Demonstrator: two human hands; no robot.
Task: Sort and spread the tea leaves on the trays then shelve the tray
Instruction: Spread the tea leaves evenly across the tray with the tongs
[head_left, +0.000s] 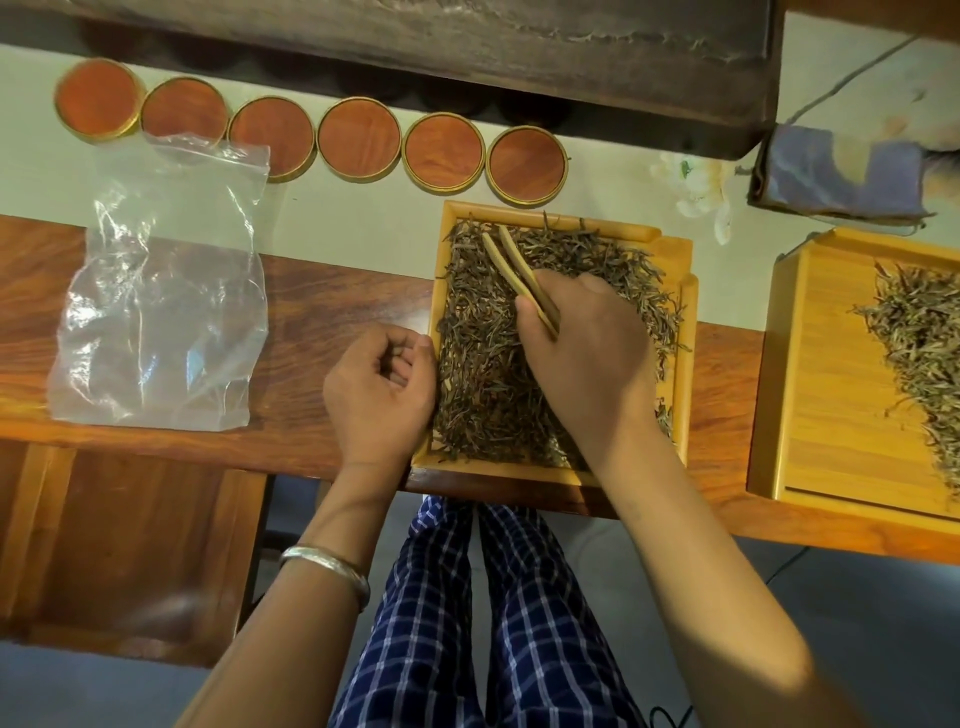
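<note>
A crumpled clear plastic bag (161, 291) lies flat at the left of the wooden surface (322, 296), with six round wood-topped lids (358, 139) in a row beyond it; the bag overlaps the second lid's near edge. The left hand (382, 389) rests just beside the middle tray's left rim, its fingers loosely curled and holding nothing. The middle tray (688, 332) sits with its long axis running away from the person, its near edge at the surface's edge, covered in dark tea leaves (483, 384). The right hand (587, 343) pinches wooden tweezers (511, 265) in its grip; they point away and to the left, tips on the leaves near the far left corner. The hand and forearm hide part of the leaves. A second tray (826, 374) with paler leaves (919, 353) is cut off at the right.
</note>
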